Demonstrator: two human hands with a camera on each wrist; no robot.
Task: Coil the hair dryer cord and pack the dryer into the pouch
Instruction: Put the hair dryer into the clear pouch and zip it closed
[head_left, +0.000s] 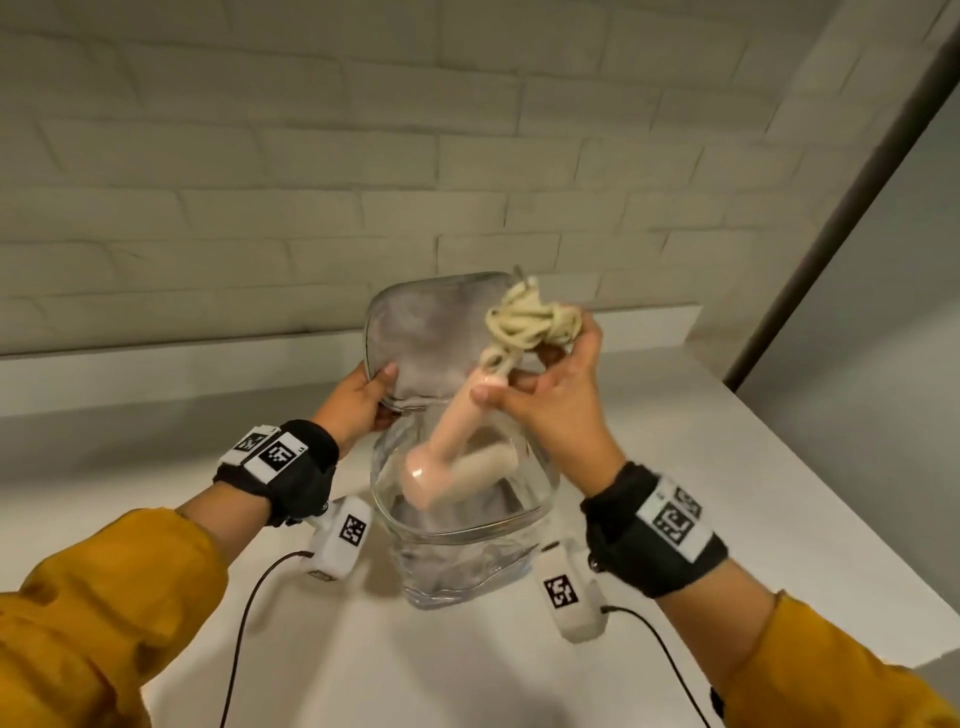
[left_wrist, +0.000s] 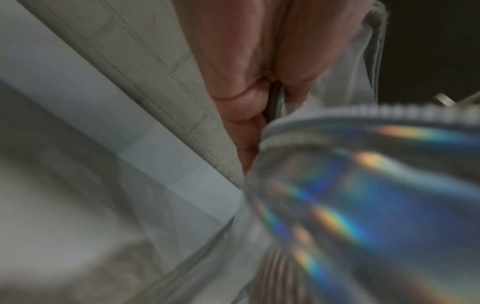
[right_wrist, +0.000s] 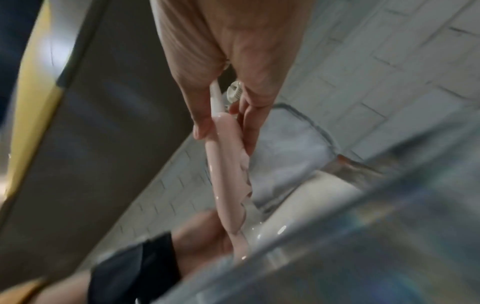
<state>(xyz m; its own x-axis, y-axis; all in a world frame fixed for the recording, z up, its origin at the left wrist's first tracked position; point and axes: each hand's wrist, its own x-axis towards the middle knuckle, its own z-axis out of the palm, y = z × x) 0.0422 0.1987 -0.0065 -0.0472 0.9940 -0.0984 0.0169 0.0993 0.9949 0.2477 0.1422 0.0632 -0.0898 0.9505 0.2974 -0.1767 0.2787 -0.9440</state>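
The left hand (head_left: 358, 397) is gripping the pouch (head_left: 462, 525) flap at 9 o'clock, keeping it open, while the right hand (head_left: 558, 384) is holding the coiled cord (head_left: 530, 319) and lowering the dryer (head_left: 452, 457) in.

Perhaps a home: brick wall (head_left: 311, 156), white counter (head_left: 675, 441).

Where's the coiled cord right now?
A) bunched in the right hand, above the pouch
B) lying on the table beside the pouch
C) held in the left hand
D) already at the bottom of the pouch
A: the coiled cord sits bunched in the right hand, above the open clear pouch, while the left hand holds the pouch flap.
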